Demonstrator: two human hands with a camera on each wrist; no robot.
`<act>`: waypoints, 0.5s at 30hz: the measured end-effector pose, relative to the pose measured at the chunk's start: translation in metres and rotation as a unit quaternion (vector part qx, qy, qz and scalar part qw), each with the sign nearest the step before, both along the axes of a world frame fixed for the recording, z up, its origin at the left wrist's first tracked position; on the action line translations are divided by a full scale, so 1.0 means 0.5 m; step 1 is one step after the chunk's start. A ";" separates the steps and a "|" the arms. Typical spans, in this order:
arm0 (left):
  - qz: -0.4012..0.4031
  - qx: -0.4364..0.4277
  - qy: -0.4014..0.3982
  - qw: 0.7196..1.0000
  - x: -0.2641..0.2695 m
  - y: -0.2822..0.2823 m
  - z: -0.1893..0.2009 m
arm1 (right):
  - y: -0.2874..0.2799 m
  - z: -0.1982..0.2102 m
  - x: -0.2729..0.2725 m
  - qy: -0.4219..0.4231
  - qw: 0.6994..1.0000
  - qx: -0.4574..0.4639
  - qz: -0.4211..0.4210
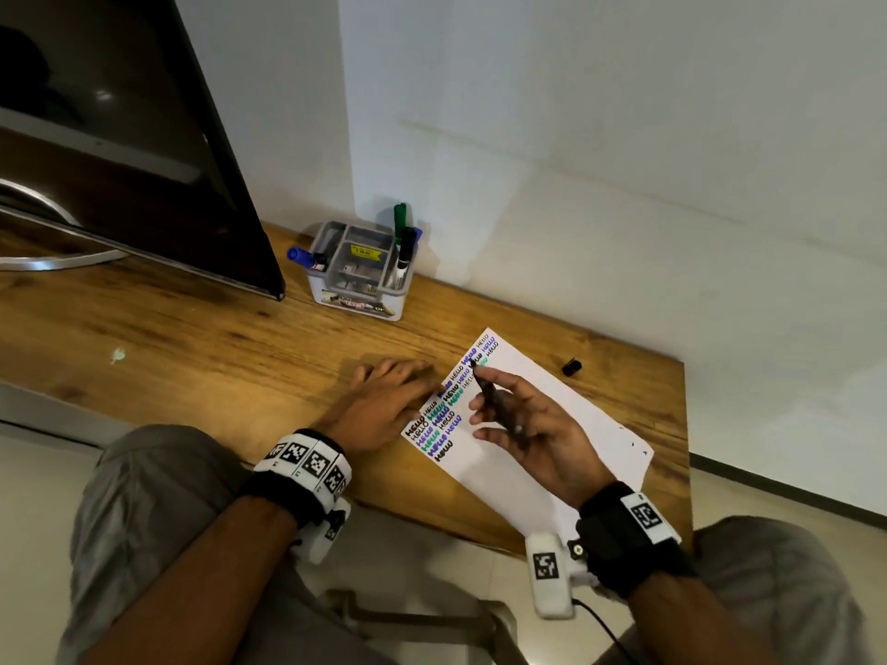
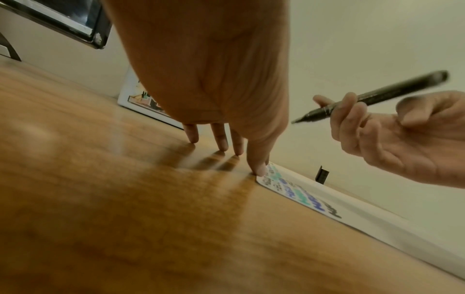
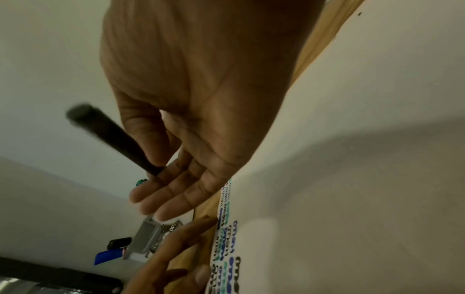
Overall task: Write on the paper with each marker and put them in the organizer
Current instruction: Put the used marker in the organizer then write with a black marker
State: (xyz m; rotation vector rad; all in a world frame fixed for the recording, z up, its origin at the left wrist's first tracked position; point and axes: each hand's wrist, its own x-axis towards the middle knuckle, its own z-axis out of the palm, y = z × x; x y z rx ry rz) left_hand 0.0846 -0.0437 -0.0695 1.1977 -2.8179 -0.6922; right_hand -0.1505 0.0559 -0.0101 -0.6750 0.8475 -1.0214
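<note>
A white paper point(image 1: 542, 424) lies on the wooden desk point(image 1: 192, 338), its left edge covered in black, blue and green "HELLO" words. My right hand point(image 1: 523, 424) hovers above it and pinches an uncapped black marker point(image 1: 494, 400), tip pointing away; in the left wrist view the black marker point(image 2: 372, 97) is clear of the sheet. My left hand point(image 1: 389, 400) lies flat on the desk with straight fingers point(image 2: 256, 163) touching the paper's left edge. The grey organizer point(image 1: 360, 276) stands at the back, holding green, black and blue markers point(image 1: 403, 242).
A loose black cap point(image 1: 572, 366) lies on the desk past the paper's far right. A dark monitor point(image 1: 144, 151) on a silver stand fills the back left. White walls close the corner behind the organizer. The desk's right edge runs close to the paper.
</note>
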 end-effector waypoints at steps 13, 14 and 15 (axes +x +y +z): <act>-0.005 0.010 0.010 1.000 0.003 -0.005 -0.002 | 0.013 -0.071 0.016 0.321 0.938 -0.100 -0.085; -0.006 0.010 0.011 1.000 0.003 -0.005 -0.002 | 0.017 -0.077 0.017 0.337 0.932 -0.116 -0.065; -0.006 0.011 0.010 1.000 0.004 -0.005 -0.003 | 0.020 -0.085 0.018 0.349 0.927 -0.125 -0.054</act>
